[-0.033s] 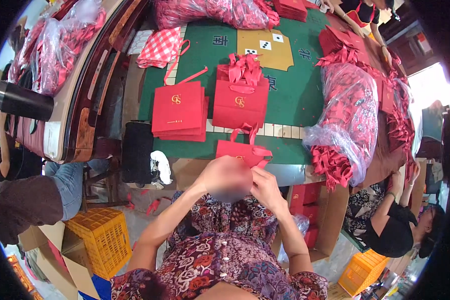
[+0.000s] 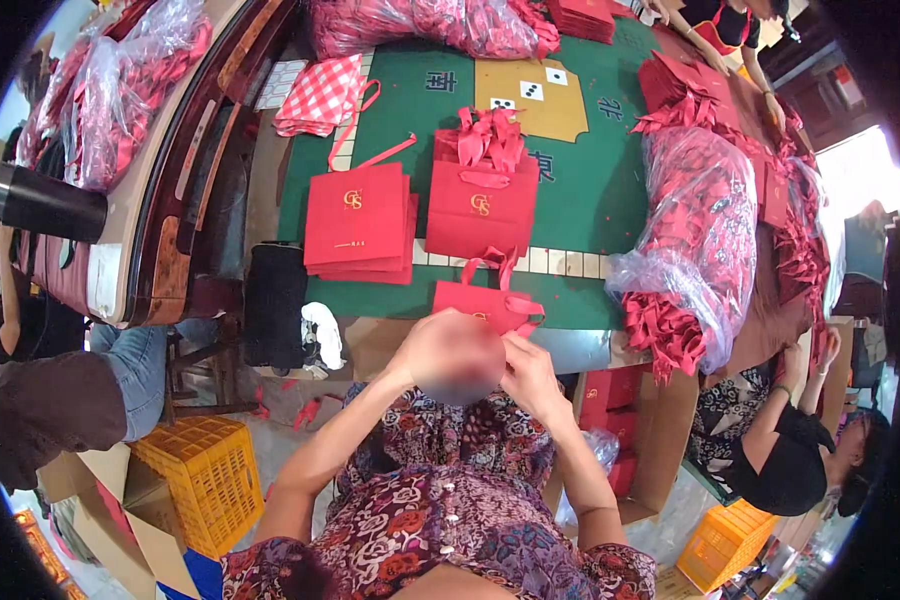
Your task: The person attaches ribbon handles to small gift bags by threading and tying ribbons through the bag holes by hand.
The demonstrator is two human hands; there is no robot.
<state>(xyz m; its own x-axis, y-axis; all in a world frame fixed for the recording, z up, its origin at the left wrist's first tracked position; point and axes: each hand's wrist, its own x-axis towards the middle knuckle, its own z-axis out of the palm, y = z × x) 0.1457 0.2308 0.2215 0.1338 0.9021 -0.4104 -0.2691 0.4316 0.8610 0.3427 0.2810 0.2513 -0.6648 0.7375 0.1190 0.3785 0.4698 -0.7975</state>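
A small red paper gift bag (image 2: pixel 460 296) with ribbon handles lies at the near edge of the green table. My left hand (image 2: pixel 422 348) is closed at the bag's near left end, its fingertips lost in a blurred patch. Across from it, my right hand (image 2: pixel 534 375) has its fingers bent and pinched at the bag's near right end. What lies between the two hands is smeared. Just beyond stands a red bag (image 2: pixel 480 222) topped with a bunch of red ribbons (image 2: pixel 490 138). To its left is a stack of flat red bags (image 2: pixel 356 222).
Red ribbons fill a clear plastic sack (image 2: pixel 692 220) on the right, and another sack (image 2: pixel 425 25) lies at the back. Checked red-white cloth (image 2: pixel 320 95) sits far left. Below are an open carton (image 2: pixel 660 450) and a yellow crate (image 2: pixel 202 485). Other people work around the table.
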